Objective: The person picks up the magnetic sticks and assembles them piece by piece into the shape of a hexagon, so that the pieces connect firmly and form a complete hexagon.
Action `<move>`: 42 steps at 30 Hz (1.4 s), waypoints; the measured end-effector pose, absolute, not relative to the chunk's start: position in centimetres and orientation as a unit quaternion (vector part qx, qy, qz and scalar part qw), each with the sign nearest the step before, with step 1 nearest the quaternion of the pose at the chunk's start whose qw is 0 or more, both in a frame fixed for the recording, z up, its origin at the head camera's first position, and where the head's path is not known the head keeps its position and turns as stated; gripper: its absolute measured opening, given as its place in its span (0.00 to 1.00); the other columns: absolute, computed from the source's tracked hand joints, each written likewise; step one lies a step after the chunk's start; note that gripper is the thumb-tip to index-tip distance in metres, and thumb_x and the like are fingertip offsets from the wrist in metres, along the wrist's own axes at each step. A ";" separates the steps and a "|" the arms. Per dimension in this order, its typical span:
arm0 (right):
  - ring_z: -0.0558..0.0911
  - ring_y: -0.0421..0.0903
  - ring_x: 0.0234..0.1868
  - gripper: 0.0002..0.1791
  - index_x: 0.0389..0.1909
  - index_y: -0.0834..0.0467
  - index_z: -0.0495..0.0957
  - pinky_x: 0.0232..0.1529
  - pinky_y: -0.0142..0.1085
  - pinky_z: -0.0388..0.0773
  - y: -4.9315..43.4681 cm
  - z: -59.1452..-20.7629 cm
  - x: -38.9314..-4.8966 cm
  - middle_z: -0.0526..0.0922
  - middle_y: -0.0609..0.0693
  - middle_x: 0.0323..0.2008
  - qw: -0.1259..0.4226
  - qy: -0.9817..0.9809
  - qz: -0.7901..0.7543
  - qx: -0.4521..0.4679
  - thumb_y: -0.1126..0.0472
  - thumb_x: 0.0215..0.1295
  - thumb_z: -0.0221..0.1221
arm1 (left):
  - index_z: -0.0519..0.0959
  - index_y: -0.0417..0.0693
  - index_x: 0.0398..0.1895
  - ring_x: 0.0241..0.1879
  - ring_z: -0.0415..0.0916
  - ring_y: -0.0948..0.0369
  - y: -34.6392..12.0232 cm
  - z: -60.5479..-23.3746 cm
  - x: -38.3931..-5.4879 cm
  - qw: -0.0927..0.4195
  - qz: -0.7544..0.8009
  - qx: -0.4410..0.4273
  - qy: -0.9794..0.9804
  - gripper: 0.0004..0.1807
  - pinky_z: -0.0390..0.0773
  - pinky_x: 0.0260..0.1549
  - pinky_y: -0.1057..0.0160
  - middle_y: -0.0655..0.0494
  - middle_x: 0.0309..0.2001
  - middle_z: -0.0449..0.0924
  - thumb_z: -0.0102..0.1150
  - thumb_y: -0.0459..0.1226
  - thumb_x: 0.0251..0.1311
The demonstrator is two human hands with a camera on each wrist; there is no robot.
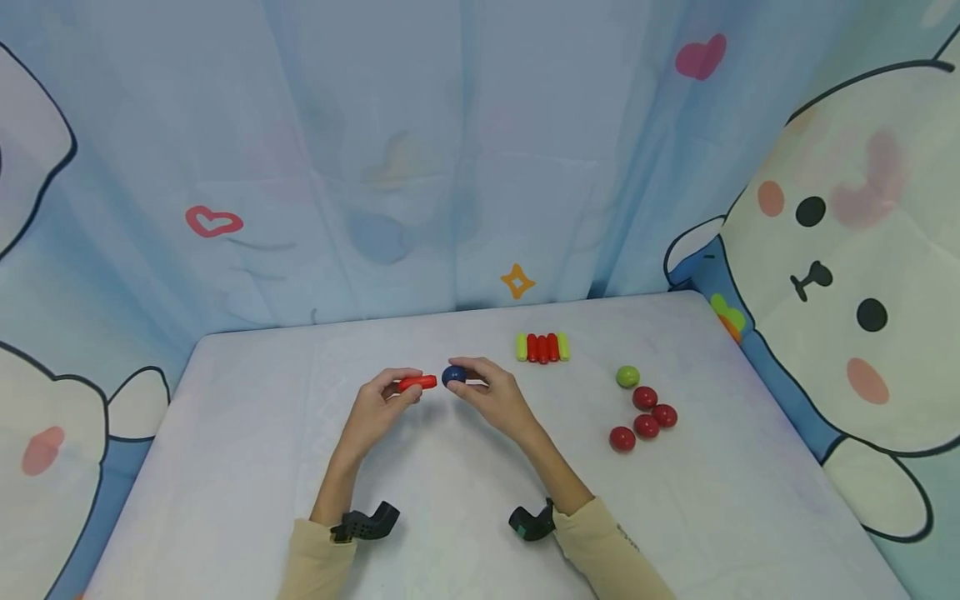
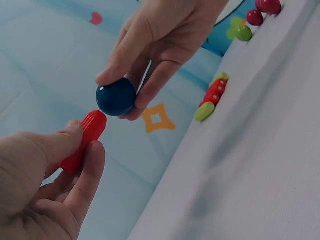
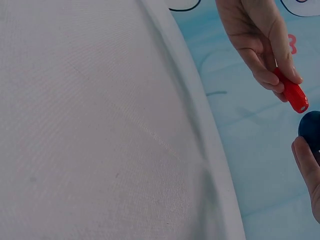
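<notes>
My left hand [image 1: 380, 405] pinches a red ridged plastic rod [image 2: 88, 137] between thumb and fingers. Facing it, my right hand [image 1: 493, 398] holds a dark blue ball [image 2: 116, 97] by its sides with thumb and fingertips. The rod's free end points at the ball, and in the head view a small gap lies between them. Both things are held up above the white-covered table [image 1: 247, 450]. In the right wrist view the red rod [image 3: 291, 91] shows a small hole in its end, and the blue ball [image 3: 311, 129] is partly cut off by the frame edge.
At the back of the table, red rods [image 1: 542, 349] stand in a row between two yellow-green rods [image 1: 522, 347]. To the right lie a green ball [image 1: 627, 377] and several red balls [image 1: 646, 427]. A patterned blue curtain [image 1: 420, 167] hangs behind the table.
</notes>
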State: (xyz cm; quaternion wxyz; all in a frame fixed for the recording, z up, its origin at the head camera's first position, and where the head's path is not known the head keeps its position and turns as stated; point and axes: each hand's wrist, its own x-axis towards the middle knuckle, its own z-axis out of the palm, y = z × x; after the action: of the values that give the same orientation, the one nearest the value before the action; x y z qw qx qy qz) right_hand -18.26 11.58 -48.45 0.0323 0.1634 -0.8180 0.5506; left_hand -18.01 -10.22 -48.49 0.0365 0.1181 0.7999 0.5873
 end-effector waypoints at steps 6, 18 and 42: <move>0.82 0.50 0.52 0.24 0.59 0.56 0.76 0.50 0.36 0.81 11.4 -48.4 -18.3 0.80 0.54 0.53 0.029 -0.818 0.551 0.161 0.55 0.62 0.64 | 0.78 0.45 0.55 0.45 0.83 0.49 -10.1 -48.2 -17.9 0.034 0.596 0.118 0.794 0.18 0.81 0.45 0.68 0.44 0.51 0.79 0.61 0.41 0.64; 0.81 0.49 0.53 0.25 0.60 0.55 0.76 0.51 0.36 0.81 11.2 -48.6 -18.4 0.80 0.53 0.55 0.010 -0.820 0.550 0.156 0.53 0.63 0.64 | 0.77 0.43 0.56 0.43 0.83 0.54 -9.8 -48.2 -17.9 0.044 0.596 0.118 0.793 0.20 0.81 0.44 0.69 0.46 0.49 0.80 0.61 0.42 0.64; 0.82 0.51 0.55 0.18 0.52 0.56 0.74 0.53 0.41 0.80 11.6 -48.4 -18.2 0.80 0.54 0.52 -0.035 -0.803 0.583 0.118 0.57 0.63 0.64 | 0.80 0.47 0.52 0.40 0.83 0.55 -10.0 -48.4 -17.9 0.050 0.588 0.099 0.801 0.16 0.81 0.41 0.70 0.46 0.45 0.82 0.62 0.42 0.63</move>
State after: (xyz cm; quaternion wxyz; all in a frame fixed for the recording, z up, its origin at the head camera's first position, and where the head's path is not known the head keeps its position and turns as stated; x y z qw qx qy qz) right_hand -18.22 11.63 -48.40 -0.0349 0.1177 -0.8028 0.5834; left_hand -17.91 -10.02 -48.39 0.0500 0.0991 0.8012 0.5880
